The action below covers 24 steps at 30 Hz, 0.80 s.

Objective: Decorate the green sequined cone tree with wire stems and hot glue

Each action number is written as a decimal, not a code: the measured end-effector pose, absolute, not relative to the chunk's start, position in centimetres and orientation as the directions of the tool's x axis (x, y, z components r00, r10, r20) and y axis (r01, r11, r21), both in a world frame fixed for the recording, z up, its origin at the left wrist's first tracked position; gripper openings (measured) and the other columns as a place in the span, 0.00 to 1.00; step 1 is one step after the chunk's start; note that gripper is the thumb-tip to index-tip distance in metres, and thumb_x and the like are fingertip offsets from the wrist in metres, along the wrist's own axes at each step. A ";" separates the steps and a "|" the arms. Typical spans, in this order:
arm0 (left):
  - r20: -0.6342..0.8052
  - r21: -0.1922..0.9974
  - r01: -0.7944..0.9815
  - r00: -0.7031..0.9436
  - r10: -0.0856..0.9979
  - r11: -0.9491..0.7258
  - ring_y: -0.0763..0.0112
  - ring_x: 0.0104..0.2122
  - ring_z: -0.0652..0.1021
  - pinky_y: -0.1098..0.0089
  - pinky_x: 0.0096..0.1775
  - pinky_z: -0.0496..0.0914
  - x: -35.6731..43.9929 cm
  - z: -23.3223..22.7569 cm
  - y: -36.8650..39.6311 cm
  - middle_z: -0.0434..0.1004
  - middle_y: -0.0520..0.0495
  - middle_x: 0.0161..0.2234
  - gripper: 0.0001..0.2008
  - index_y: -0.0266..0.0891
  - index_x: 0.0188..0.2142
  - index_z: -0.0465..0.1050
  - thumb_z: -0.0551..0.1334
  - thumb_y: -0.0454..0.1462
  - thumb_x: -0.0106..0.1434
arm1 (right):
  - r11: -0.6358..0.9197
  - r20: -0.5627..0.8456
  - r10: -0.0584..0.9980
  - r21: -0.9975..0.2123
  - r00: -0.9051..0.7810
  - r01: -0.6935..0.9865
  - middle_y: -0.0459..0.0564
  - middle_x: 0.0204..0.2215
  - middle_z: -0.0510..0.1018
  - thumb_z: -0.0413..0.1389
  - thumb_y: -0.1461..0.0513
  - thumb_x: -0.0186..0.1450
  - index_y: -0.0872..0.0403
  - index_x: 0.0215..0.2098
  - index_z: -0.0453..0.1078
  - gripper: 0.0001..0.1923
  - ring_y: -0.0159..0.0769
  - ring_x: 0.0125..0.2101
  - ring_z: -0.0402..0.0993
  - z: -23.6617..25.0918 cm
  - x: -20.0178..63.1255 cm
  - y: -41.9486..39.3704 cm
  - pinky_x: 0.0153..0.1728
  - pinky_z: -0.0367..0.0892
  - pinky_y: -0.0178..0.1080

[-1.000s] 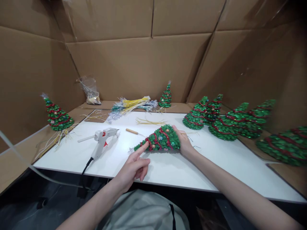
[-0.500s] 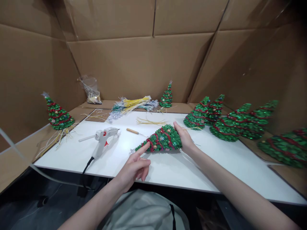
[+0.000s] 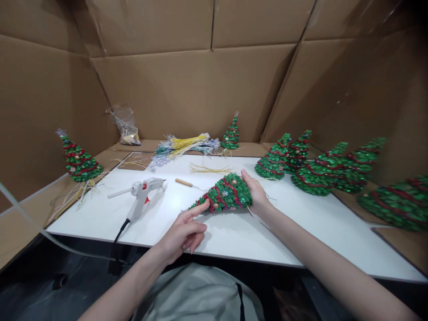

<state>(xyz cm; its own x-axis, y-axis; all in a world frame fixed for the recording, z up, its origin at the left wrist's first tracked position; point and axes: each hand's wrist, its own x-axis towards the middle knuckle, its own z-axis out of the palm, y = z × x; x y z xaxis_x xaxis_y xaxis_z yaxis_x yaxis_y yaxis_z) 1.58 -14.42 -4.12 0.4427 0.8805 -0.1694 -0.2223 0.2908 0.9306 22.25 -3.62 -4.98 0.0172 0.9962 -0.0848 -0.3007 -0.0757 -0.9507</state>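
Observation:
A small green Christmas tree (image 3: pixel 227 194) with red garland and tiny ornaments lies tipped on its side over the white table (image 3: pixel 267 240), its tip toward the left. My right hand (image 3: pixel 257 194) grips it at the base end, with thin wires poking out around the fingers. The index finger of my left hand (image 3: pixel 185 234) is stretched out and touches the garland near the tip; the other fingers are loosely curled and hold nothing. Just beyond the tree's tip lies a wooden-handled tool (image 3: pixel 183 182) with a thin metal shaft, its end hidden by the tree.
A white glue gun (image 3: pixel 142 196) rests at left, its black cord running over the front edge. Yellow wires (image 3: pixel 209 169) lie behind the tree. Wire bundles (image 3: pixel 187 146), a plastic bag (image 3: pixel 129 127) and more trees (image 3: pixel 316 171) stand along the cardboard walls (image 3: pixel 187 93).
My left hand has shifted slightly left and down, its finger sliding over the tree's tip end. The view has moved a little; my right hand keeps its grip.

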 end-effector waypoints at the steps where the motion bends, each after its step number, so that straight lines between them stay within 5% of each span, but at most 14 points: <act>1: -0.174 0.931 -0.215 0.452 0.875 0.296 0.82 0.09 0.50 0.77 0.14 0.41 1.5 -4.1 -14.4 0.60 0.58 0.08 0.32 0.33 0.61 0.50 0.55 0.33 0.58 | -0.068 -0.079 0.997 -0.951 0.025 -0.301 0.41 0.11 0.69 0.58 0.43 0.48 0.54 0.17 0.65 0.23 0.29 0.13 0.63 -5.0 22.2 -3.6 0.17 0.60 0.33; 14: -0.165 0.929 -0.226 0.457 0.874 0.294 0.83 0.11 0.47 0.75 0.20 0.44 1.4 -4.1 -14.4 0.50 0.63 0.07 0.33 0.32 0.60 0.53 0.56 0.31 0.54 | -0.059 -0.065 0.998 -0.957 0.013 -0.283 0.42 0.14 0.72 0.57 0.42 0.49 0.54 0.18 0.65 0.24 0.30 0.15 0.66 -5.1 22.3 -3.4 0.19 0.62 0.34; 24: -0.166 0.940 -0.195 0.453 0.876 0.279 0.82 0.11 0.49 0.75 0.17 0.42 1.3 -4.2 -14.4 0.56 0.60 0.08 0.32 0.35 0.62 0.49 0.54 0.33 0.58 | -0.082 -0.090 0.996 -0.957 0.018 -0.280 0.42 0.11 0.69 0.56 0.42 0.51 0.53 0.19 0.67 0.23 0.31 0.13 0.64 -5.1 22.4 -3.7 0.15 0.60 0.34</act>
<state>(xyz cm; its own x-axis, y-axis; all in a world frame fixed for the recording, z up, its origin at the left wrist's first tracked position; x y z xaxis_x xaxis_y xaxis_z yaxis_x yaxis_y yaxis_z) 1.34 -14.41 -4.22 0.4534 0.8758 -0.1656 -0.1949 0.2788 0.9404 22.44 -3.74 -5.09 0.0175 0.9958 -0.0900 -0.2798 -0.0815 -0.9566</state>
